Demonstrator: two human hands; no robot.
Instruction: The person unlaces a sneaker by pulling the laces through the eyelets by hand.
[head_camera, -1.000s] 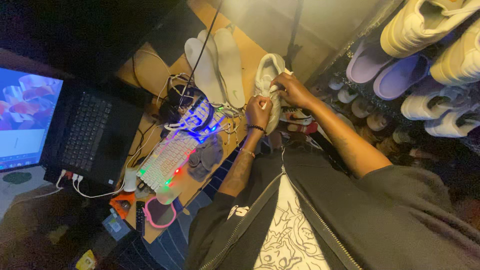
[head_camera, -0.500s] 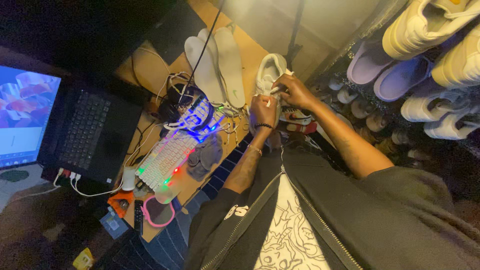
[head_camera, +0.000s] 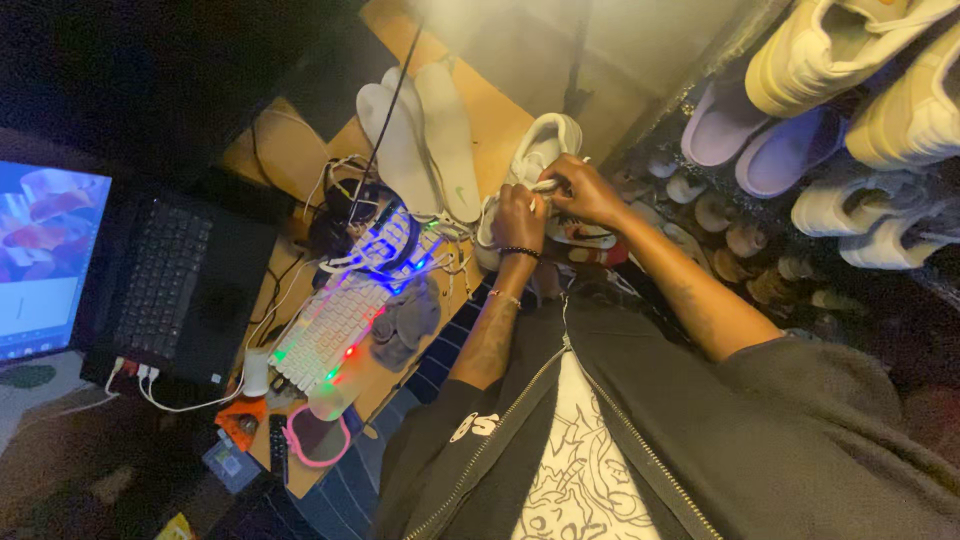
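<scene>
Head view shows little change from 1 second ago: left hand (head_camera: 520, 215) and right hand (head_camera: 585, 190) still pinch the white lace (head_camera: 545, 186) of the white leather sneaker (head_camera: 540, 145) at the wooden table's (head_camera: 490, 95) far right edge.

Your two hands meet over the far edge of the desk (head_camera: 500, 110), the left hand (head_camera: 520, 215) just beside the right hand (head_camera: 585, 192), both touching the shoe (head_camera: 540, 140) that rests there. To the left of the shoe, two insoles (head_camera: 420, 140) lie side by side on the desk. Nearer you, a tangle of cables (head_camera: 350, 215) sits between the insoles and the keyboard (head_camera: 335, 325), and a cloth (head_camera: 405, 320) lies just right of the keyboard. The laptop (head_camera: 150, 290) stands left of the keyboard. To your right, shelves (head_camera: 860, 150) hold rows of shoes.
</scene>
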